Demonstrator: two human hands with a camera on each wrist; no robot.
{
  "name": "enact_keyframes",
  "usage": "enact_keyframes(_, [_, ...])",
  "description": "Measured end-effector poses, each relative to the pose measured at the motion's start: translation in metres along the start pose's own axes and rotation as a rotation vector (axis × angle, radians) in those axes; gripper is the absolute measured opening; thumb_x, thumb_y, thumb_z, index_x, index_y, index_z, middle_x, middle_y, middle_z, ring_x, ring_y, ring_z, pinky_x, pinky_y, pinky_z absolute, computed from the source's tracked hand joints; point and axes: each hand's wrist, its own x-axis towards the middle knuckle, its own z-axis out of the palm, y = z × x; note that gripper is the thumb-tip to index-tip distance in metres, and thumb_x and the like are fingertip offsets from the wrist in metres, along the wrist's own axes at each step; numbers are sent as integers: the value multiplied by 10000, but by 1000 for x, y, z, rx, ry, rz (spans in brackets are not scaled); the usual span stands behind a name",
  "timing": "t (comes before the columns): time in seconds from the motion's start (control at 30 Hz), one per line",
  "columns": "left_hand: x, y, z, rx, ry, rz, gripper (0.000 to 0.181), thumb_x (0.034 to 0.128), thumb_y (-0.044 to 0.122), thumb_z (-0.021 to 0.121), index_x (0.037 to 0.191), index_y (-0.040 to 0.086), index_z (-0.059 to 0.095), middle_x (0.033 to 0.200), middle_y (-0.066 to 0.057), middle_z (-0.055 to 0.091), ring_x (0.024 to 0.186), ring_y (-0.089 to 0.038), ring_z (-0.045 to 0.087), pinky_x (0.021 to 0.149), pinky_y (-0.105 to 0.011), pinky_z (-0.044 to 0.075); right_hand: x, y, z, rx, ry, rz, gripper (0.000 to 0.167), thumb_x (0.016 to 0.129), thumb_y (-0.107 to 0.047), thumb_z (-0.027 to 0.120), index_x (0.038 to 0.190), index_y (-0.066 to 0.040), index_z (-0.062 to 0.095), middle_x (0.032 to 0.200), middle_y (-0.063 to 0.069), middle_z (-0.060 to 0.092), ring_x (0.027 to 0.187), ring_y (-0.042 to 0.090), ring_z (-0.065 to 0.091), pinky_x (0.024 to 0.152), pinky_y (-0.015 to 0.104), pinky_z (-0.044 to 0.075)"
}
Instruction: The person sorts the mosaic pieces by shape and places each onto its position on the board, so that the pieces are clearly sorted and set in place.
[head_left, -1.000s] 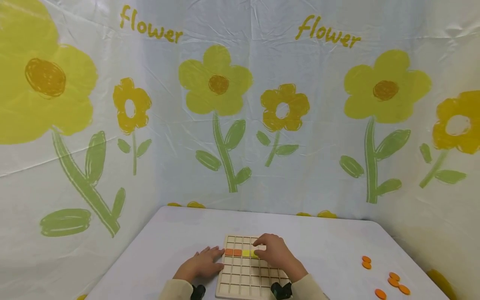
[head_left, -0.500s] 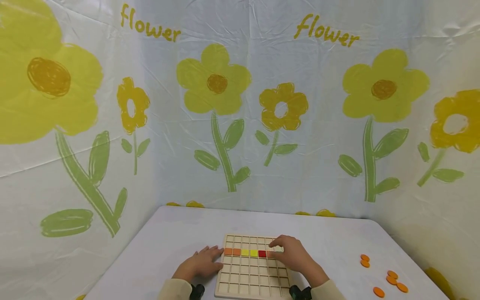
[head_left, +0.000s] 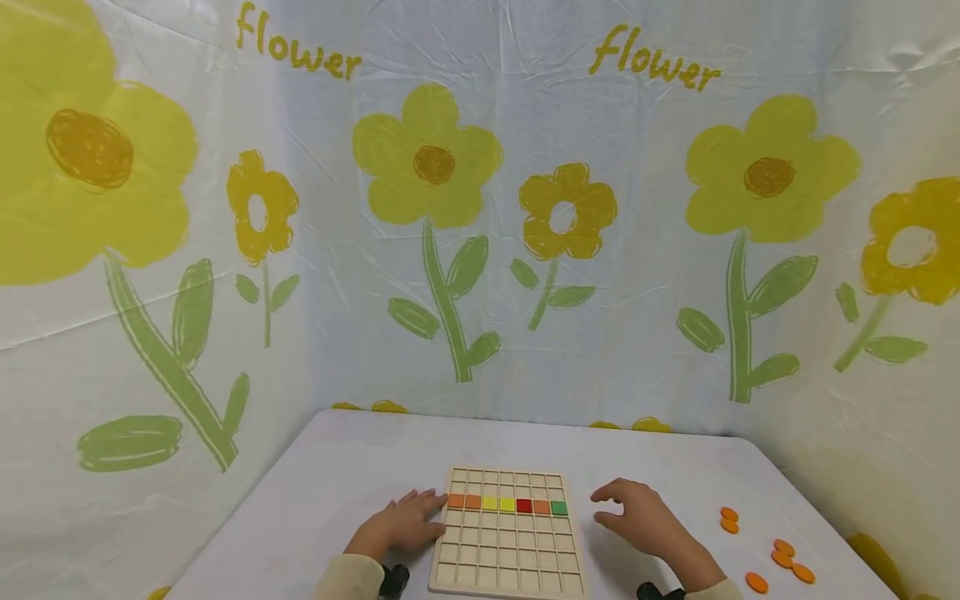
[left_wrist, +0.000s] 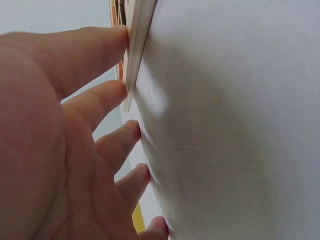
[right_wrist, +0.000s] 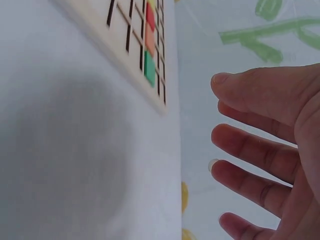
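A pale wooden board with a grid of square cells lies flat on the counter, between the two hands and close to the person. Its third row from the far edge is filled from side to side with seven square tiles. From left to right come two orange tiles, two yellow tiles, a red tile, another orange tile and a green tile.

The left hand is spread at the board's left side. The left wrist view shows its thumb and forefinger touching the edge, while the other fingertips rest on the counter; it presses against the board rather than gripping it.

The right hand is released, held above the counter to the right of the board and apart from it, its thumb away from its loosely bent fingers.

Farther right lie six orange discs: a pair together, a group of three and one alone.

Cream sleeves and black wrist devices show at both wrists. Behind the counter hangs a pale cloth printed with yellow flowers and the word "flower".
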Motion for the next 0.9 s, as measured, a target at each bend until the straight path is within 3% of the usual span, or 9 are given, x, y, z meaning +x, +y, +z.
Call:
enact_keyframes(0.33, [-2, 0, -2, 16, -1, -3, 549, 924, 400, 597, 1408, 156, 515, 1489, -129, 451, 1414, -445, 315, 1107, -712, 205, -17, 37, -18, -14, -41, 113, 230, 802, -238, 778, 1015, -161, 733, 1058, 16, 695, 949, 228, 625, 798, 465, 562])
enact_keyframes(0.9, [-3, 0, 1, -11, -11, -20, 551, 922, 399, 595, 1409, 155, 515, 1496, -128, 442, 1422, -449, 294, 1112, -716, 186, -38, 95, -37, -37, -73, 145, 326, 809, -303, 764, 1064, -106, 714, 1096, 77, 686, 940, 262, 627, 791, 484, 558])
